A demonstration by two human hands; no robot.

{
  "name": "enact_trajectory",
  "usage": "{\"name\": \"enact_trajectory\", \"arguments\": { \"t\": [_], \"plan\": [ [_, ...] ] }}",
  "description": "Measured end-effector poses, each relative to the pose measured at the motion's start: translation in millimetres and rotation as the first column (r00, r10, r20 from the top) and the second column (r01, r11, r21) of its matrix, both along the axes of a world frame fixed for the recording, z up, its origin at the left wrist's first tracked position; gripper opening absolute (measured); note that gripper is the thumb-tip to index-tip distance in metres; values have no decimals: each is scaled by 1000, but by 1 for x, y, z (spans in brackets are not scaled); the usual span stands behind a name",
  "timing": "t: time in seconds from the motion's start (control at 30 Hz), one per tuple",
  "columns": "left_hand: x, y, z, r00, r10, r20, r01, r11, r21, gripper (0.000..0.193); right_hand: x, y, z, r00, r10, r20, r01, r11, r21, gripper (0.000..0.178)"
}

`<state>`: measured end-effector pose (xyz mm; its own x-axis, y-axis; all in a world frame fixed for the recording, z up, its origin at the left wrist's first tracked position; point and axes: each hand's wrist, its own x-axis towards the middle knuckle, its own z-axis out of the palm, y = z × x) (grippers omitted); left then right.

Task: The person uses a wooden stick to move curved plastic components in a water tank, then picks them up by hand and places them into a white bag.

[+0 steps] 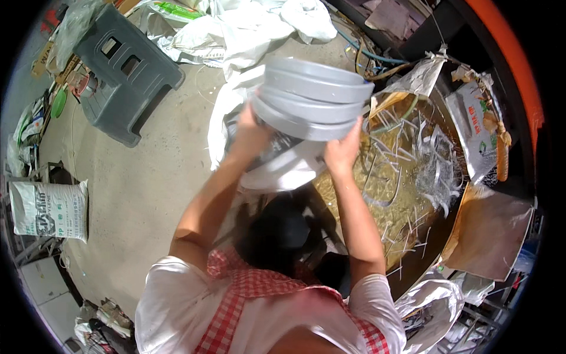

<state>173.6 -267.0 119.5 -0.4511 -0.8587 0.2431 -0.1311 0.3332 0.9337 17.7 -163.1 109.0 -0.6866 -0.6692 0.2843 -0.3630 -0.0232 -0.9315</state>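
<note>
I hold up a stack of three round grey plastic pieces [312, 100] with smooth curved walls, perhaps basins or rings; their insides are hidden. My left hand [250, 134], a little blurred, grips the stack's left side. At its lower right edge my right hand [344, 148] is closed on the rim. Under the stack lies a white sack [289, 168] with dark print, which also spreads out behind the left hand. Close to my right forearm is a tub of water [389, 200], where thin white plastic strips float.
A grey step stool [127, 76] lies at the far left, and a full printed sack [50, 209] sits at the left edge. White sacks [236, 29] are heaped at the back. Cardboard [489, 230] and a silvery bag [471, 127] line the tub's right side. Concrete floor [141, 183] spreads left of me.
</note>
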Motion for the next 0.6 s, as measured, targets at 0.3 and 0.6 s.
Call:
{"name": "enact_trajectory", "arguments": {
  "t": [0.3, 0.6],
  "plan": [
    [23, -115, -15, 857, -345, 382, 407, 909, -91, 55, 21, 34, -26, 270, 962, -48, -234, 114, 966, 43],
    [-28, -104, -149, 259, 43, 965, 816, 524, -242, 14, 28, 43, -13, 452, 717, -530, -371, 692, 620, 17]
  ]
}}
